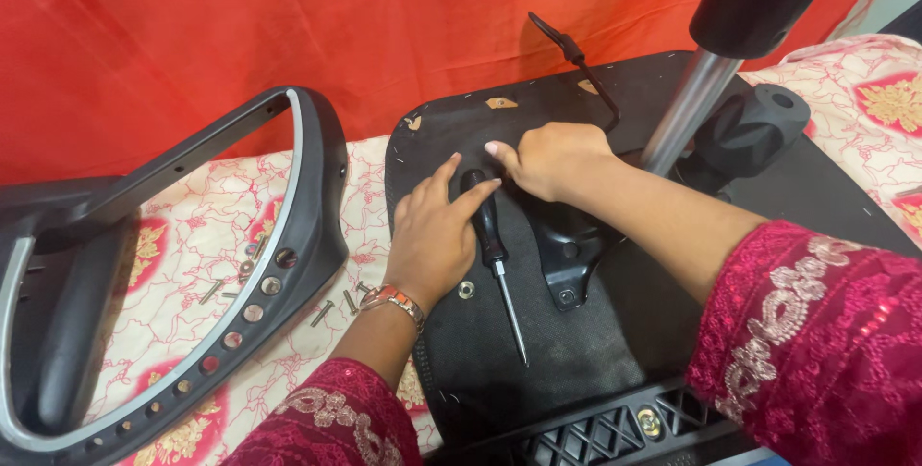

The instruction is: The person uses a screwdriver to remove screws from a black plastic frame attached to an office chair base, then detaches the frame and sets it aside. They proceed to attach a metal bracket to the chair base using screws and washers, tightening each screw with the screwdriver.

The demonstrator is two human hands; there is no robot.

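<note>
**Two hands at the underside of a chair seat, screwdriver between them**

In the middle of the frame an upturned chair seat (595,331) lies on a bed covered by a cream cloth (202,235) with red flower patches. The seat's underside is dull black fabric, slightly fuzzy, stapled at the rim. A black metal bracket (569,255) is bolted to it, and a polished steel gas column (684,115) rises toward the upper right into a matte black sleeve.

The left hand (434,235), with a metal bracelet at the wrist, rests flat on the fabric; its grip is released, index finger stretched over the handle of a screwdriver (495,255). The screwdriver lies on the seat just right of that hand, with a black ribbed handle and a thin steel shaft pointing toward the lower edge of the frame. The right hand (552,159) is clenched, fingertips pinched at the top of the handle; whether it pinches a small part I cannot tell.

At lower left, loose steel screws (323,312) lie scattered on the cloth beside a curved black plastic armrest frame (288,226) with a silver trim and a row of round holes.

Likely risks: the screws could roll into folds of the soft cloth and be lost; the smooth handle may slip from under a light finger; the seat, on yielding bedding, could rock under pressure and let the tip skid across the fabric.
</note>
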